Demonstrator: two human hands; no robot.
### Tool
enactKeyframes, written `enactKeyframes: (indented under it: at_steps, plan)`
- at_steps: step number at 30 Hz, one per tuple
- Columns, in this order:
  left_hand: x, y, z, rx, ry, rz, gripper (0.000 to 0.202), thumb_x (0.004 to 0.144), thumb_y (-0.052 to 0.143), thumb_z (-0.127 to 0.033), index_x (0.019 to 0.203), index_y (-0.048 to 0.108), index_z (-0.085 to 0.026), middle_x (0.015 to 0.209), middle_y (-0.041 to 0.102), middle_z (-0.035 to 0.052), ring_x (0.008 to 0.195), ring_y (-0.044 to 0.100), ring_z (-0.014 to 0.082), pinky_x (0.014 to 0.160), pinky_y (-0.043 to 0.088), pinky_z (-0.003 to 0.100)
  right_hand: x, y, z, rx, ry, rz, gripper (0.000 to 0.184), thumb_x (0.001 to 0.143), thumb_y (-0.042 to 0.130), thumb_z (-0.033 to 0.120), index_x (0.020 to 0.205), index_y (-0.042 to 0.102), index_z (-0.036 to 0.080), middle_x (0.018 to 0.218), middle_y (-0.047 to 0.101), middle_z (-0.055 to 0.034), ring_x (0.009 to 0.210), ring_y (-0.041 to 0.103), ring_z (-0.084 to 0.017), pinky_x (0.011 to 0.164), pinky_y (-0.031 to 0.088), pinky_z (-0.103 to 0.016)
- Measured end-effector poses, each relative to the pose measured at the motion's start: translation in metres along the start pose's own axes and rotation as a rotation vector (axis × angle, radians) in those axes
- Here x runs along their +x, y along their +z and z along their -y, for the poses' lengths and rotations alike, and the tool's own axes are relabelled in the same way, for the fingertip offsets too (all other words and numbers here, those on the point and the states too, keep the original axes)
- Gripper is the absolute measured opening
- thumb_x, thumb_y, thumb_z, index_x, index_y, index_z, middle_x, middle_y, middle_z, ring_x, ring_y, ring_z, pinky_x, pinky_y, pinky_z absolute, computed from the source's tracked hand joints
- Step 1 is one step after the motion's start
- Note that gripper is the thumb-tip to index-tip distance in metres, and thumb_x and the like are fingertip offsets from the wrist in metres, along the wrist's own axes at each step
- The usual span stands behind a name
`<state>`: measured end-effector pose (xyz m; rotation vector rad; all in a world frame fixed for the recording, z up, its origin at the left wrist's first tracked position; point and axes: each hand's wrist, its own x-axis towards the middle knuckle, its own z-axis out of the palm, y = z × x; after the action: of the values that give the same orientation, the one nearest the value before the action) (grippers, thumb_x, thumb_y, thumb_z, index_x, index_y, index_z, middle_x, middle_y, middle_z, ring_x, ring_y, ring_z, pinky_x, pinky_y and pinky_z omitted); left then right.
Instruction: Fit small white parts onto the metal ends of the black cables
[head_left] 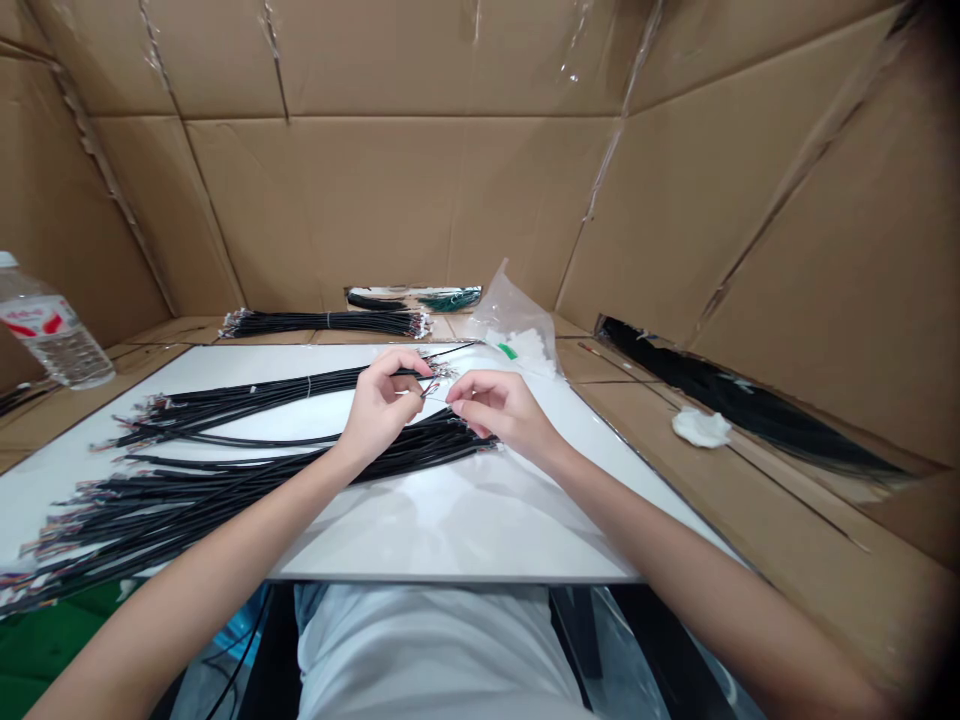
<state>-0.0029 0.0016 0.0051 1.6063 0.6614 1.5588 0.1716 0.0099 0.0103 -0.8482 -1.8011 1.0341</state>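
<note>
My left hand (386, 402) grips the end of a black cable (409, 372) above a white board (450, 525). My right hand (495, 410) pinches a thin wire end (436, 393) close to the left fingertips. The small tip between my hands is too fine to make out. Loose black cables with crimped, multicoloured wire ends fan across the board in an upper bundle (240, 405) and a larger lower bundle (187, 495). The lower bundle runs beneath both wrists and past the board's left edge.
A black cable bundle (326, 323) lies behind the board, near a clear plastic bag (514, 322). A water bottle (49, 325) stands at left. At right lie a long black bundle (742, 400) and a white crumpled wad (701, 428). Cardboard sheets (390, 200) line the walls.
</note>
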Motion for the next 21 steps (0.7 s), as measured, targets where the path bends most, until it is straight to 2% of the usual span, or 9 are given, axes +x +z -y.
enactKeyframes:
  at_steps: [6, 11, 13, 17, 21]
  plan:
    - [-0.0005, 0.0003, -0.0002, 0.005, -0.027, 0.006, 0.021, 0.060, 0.054, -0.009, 0.079, 0.059, -0.015, 0.090, 0.048, -0.0005, 0.050, 0.050, 0.0032, 0.043, 0.037, 0.019, 0.0008, 0.0001, -0.0005, 0.020, -0.027, -0.014, 0.017, 0.076, 0.060, 0.032, 0.073, 0.062, 0.015, 0.049, 0.048, 0.0059, 0.038, 0.042, -0.008, 0.039, 0.031, -0.022]
    - [-0.0025, 0.0010, 0.0008, 0.011, -0.104, 0.043, 0.017, 0.067, 0.055, -0.011, 0.084, 0.056, -0.016, 0.060, 0.048, -0.0053, 0.045, 0.045, 0.0061, 0.044, 0.035, 0.020, 0.0013, 0.0002, -0.0006, 0.082, -0.026, -0.073, 0.019, 0.080, 0.059, 0.034, 0.085, 0.063, 0.015, 0.050, 0.048, 0.0071, 0.037, 0.042, -0.007, 0.037, 0.031, -0.021]
    - [-0.0033, 0.0017, 0.0015, 0.015, -0.134, 0.057, 0.015, 0.070, 0.055, -0.012, 0.085, 0.056, -0.016, 0.055, 0.048, -0.0059, 0.045, 0.044, 0.0064, 0.044, 0.035, 0.020, 0.0013, 0.0005, -0.0015, 0.087, -0.036, -0.066, 0.019, 0.080, 0.060, 0.033, 0.087, 0.063, 0.016, 0.051, 0.049, 0.0069, 0.038, 0.041, -0.007, 0.037, 0.031, -0.021]
    - [-0.0039, 0.0036, 0.0023, 0.009, -0.159, 0.072, 0.009, 0.073, 0.058, -0.016, 0.082, 0.055, -0.015, 0.062, 0.053, -0.0036, 0.047, 0.046, 0.0061, 0.044, 0.037, 0.019, 0.0012, 0.0005, -0.0029, 0.090, -0.037, -0.045, 0.019, 0.081, 0.062, 0.035, 0.085, 0.064, 0.016, 0.051, 0.049, 0.0067, 0.037, 0.041, -0.007, 0.037, 0.031, -0.021]
    - [-0.0040, 0.0058, 0.0020, 0.001, -0.162, 0.083, 0.011, 0.073, 0.063, -0.019, 0.080, 0.055, -0.015, 0.069, 0.054, -0.0027, 0.048, 0.047, 0.0048, 0.041, 0.036, 0.018, 0.0010, -0.0005, -0.0024, 0.091, -0.041, -0.006, 0.020, 0.081, 0.063, 0.035, 0.077, 0.064, 0.016, 0.052, 0.049, 0.0057, 0.038, 0.041, -0.006, 0.039, 0.031, -0.021]
